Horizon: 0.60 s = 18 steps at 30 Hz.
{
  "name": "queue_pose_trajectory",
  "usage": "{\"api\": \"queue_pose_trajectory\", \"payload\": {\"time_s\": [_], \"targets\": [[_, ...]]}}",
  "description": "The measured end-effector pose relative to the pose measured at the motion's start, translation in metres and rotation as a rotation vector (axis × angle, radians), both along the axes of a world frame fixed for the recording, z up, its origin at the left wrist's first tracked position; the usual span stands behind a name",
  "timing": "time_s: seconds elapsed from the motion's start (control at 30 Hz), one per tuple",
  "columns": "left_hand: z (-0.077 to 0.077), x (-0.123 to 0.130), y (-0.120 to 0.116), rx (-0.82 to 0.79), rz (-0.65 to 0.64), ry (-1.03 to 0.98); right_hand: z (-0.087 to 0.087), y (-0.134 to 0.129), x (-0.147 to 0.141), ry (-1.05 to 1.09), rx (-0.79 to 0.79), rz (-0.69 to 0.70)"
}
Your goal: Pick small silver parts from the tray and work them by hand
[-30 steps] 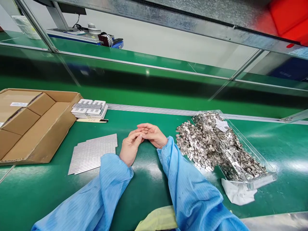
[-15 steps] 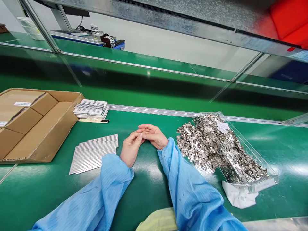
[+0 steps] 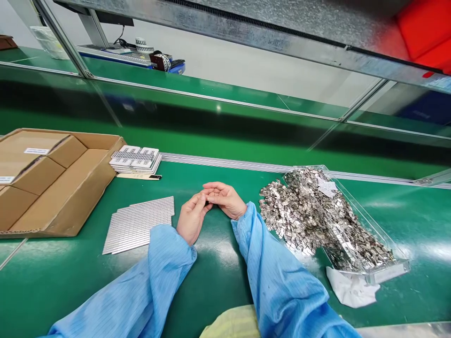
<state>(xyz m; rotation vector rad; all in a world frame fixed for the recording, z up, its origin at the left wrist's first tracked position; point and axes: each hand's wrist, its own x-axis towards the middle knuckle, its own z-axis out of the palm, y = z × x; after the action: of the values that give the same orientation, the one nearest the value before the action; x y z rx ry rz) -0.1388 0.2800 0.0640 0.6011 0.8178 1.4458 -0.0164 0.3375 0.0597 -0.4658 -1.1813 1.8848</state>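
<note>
The left hand point(image 3: 191, 219) and right hand point(image 3: 224, 198) meet fingertip to fingertip at the middle of the bench point(image 3: 218, 263), fingers curled as if pinching something small; what they grip, if anything, I cannot tell; a large heap of small metal clips point(image 3: 310, 216) spills from a clear tray point(image 3: 387, 270) toward the right edge, so much seems left; grey sheets point(image 3: 139, 225) lie left of the hands, a cardboard box point(image 3: 52, 188) at the left edge.

This was a factory assembly line: a green anti-static worktop point(image 3: 218, 281) ran under a metal frame rail point(image 3: 246, 28), with a heap of small stamped metal parts point(image 3: 310, 211) right of the blue smock sleeves point(image 3: 278, 277) and cardboard cartons point(image 3: 52, 183) to their left.
</note>
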Motion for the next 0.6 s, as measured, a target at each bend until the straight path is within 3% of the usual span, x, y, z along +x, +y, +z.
{"api": "queue_pose_trajectory", "payload": {"time_s": [0.6], "targets": [[0.0005,0.0013,0.0012,-0.033,0.030,-0.013,-0.0039,0.0005,-0.0019,0.004,-0.020,-0.030]]}}
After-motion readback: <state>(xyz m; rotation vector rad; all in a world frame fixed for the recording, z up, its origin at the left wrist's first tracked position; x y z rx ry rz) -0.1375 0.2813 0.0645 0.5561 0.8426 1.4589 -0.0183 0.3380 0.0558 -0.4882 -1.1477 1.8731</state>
